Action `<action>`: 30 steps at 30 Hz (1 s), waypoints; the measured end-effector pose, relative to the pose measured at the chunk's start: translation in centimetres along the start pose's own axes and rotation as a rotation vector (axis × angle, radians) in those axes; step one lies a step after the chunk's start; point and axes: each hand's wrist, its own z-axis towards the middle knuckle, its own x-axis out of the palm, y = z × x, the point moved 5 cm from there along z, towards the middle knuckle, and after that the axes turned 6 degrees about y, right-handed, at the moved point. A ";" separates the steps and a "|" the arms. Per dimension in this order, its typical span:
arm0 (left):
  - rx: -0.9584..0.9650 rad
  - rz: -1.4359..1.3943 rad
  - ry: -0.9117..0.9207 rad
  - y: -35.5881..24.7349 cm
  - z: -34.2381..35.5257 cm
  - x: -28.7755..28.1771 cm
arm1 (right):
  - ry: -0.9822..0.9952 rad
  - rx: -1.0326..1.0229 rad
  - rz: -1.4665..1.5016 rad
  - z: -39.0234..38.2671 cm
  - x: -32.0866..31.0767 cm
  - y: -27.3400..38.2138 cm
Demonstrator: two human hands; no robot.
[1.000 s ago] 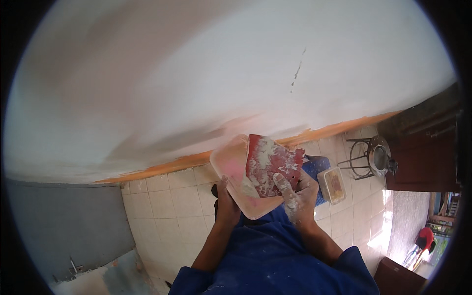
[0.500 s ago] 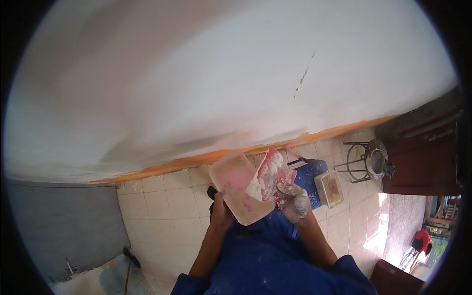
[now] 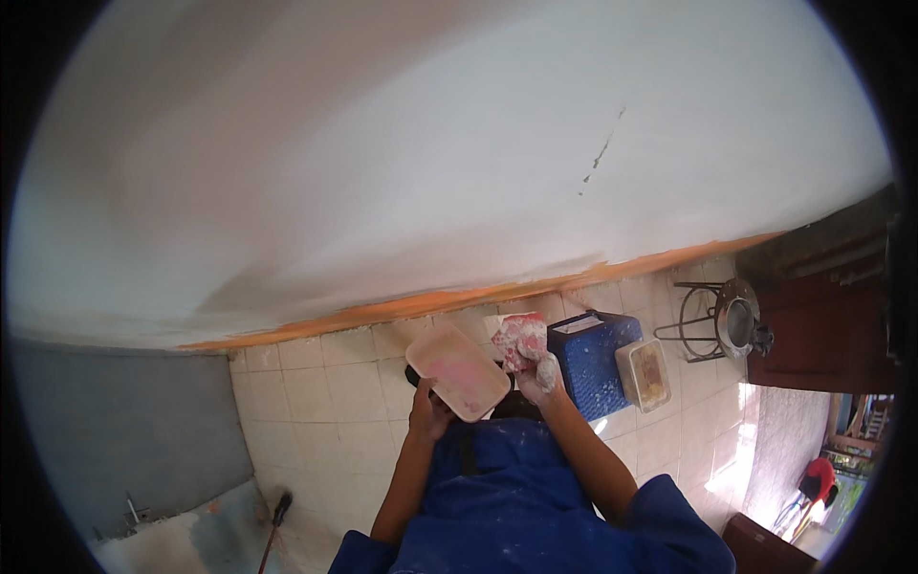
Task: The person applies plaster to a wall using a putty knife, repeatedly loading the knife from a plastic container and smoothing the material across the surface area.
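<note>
A: L hand (image 3: 429, 413)?
B: Gripping the pinkish tub (image 3: 457, 371) by its near-left side, fingers curled at the rim. Tub's in front of the belly, open side up, pink smears inside.
A: R hand (image 3: 541, 381)?
B: Closed on the red spreader (image 3: 521, 337), white paste all over it. Fingers whitish too. Spreader's just R of the tub — can't tell if they touch.
A: Nearby?
B: Blue stool (image 3: 595, 362), R of the R hand, w/ a clear box (image 3: 644, 375) at its R edge — on it or beside it, can't tell.
A: Further out?
B: Tiled floor (image 3: 330, 407) below, metal stand (image 3: 703, 323) far R. Up front, white wall (image 3: 402, 163) w/ a thin crack (image 3: 599, 158) and an orange strip (image 3: 421, 302) along its foot.
</note>
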 end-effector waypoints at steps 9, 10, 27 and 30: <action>0.160 -0.238 0.045 0.3 -0.5 -3.1 | -0.126 -0.159 -0.019 10.8 -5.4 -1.9; 0.159 -0.236 0.069 0.0 -0.4 -2.2 | 0.015 -0.179 0.023 12.6 -6.1 -0.7; 0.264 -0.385 0.014 -0.1 -3.8 -3.3 | -0.452 0.065 -0.097 8.0 -13.4 -2.3; 0.220 -0.415 -0.048 -0.2 -3.7 -4.8 | -0.514 -0.003 0.076 12.4 -12.8 -2.7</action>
